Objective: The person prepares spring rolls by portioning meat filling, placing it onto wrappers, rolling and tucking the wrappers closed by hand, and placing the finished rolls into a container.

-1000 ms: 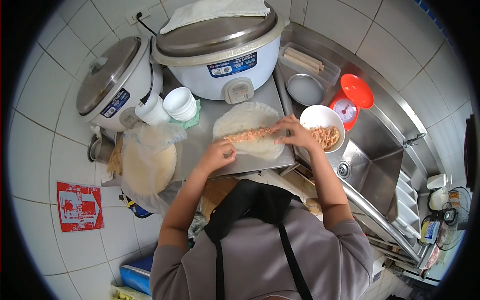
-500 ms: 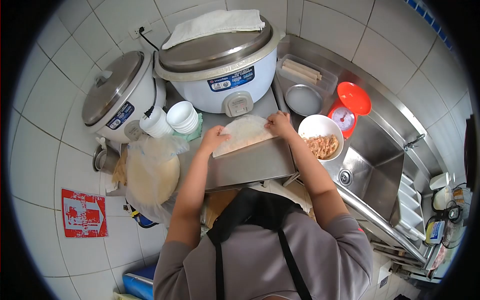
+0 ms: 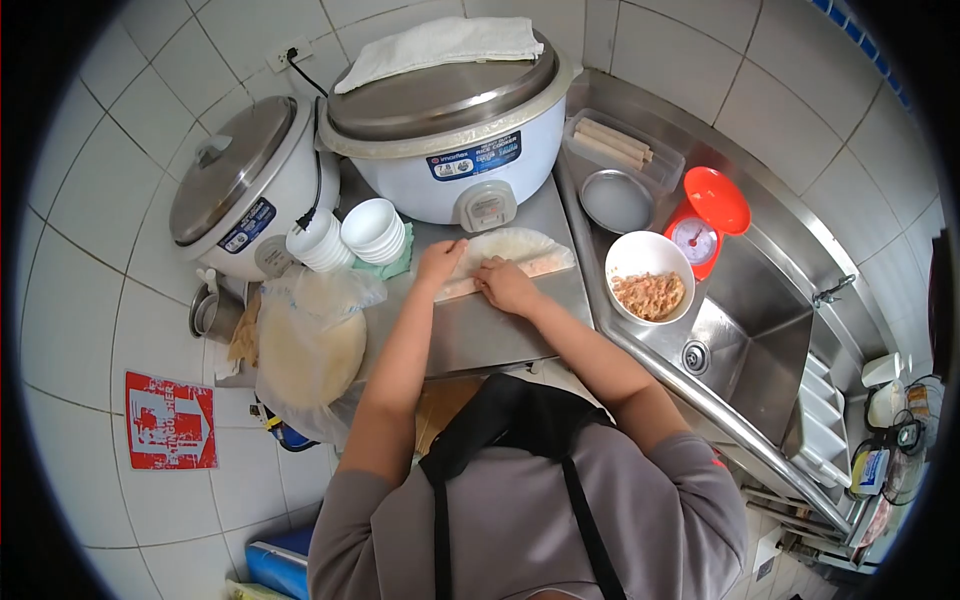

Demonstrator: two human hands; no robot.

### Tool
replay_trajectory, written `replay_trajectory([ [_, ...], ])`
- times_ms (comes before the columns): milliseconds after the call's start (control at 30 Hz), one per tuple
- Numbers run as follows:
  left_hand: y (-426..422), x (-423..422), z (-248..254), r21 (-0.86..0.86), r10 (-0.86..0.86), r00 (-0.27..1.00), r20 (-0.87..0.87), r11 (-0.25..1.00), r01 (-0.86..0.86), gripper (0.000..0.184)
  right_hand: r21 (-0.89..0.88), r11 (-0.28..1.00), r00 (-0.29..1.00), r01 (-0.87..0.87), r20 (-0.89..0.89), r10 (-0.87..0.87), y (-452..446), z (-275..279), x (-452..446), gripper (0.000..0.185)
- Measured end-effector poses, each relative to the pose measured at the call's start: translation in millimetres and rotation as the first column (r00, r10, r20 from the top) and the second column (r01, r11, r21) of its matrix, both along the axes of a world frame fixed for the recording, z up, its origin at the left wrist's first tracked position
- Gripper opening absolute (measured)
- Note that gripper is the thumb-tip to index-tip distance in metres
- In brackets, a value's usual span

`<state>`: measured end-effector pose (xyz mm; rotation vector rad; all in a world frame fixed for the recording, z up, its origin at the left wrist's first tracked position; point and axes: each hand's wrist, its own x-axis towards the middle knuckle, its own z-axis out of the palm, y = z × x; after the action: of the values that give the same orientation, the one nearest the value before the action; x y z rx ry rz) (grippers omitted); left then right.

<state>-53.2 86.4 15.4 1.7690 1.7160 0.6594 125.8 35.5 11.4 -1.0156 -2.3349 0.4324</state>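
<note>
Working a partly folded wrapper directly in front of the large Imarflex rice cooker, you hold your right hand mid-roll, fingers bunched together, and your left hand at the left end, fingers curled; whether either pinches, I cannot tell. Front-right of the cooker sits a white bowl of filling.

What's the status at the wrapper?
Left hand on wrapper's left side; right hand pressing near its middle. Wrapper partly folded over filling. Bowl of filling beside, not blocking.
</note>
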Motion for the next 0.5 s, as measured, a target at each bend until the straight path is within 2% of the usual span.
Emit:
replay_trajectory([
  [167, -1, -1, -2, -0.087, 0.028, 0.984, 0.176, 0.996, -0.013, 0.05, -0.123, 0.991, 0.984, -0.046, 0.166, 0.066, 13, 3, -9, 0.016],
  [267, 15, -12, -21, -0.223, 0.005, 0.97, 0.241, 0.973, 0.051, 0.05, -0.124, 0.988, 0.989, -0.094, 0.105, 0.107, 16, -7, -26, 0.015],
  [367, 17, -10, -28, -0.305, 0.026, 0.908, 0.418, 0.946, 0.114, 0.048, -0.305, 0.947, 0.952, -0.1, 0.247, 0.18, 15, 8, -28, 0.017],
  [467, 11, -6, -28, -0.215, -0.007, 0.905, 0.425, 0.971, 0.109, 0.048, -0.228, 0.957, 0.954, -0.18, 0.196, 0.226, 14, 0, -35, 0.019],
  [500, 7, -3, -25, -0.171, -0.046, 0.917, 0.397, 0.978, 0.123, 0.047, -0.257, 0.946, 0.954, -0.196, 0.172, 0.245, 15, 1, -32, 0.019],
])
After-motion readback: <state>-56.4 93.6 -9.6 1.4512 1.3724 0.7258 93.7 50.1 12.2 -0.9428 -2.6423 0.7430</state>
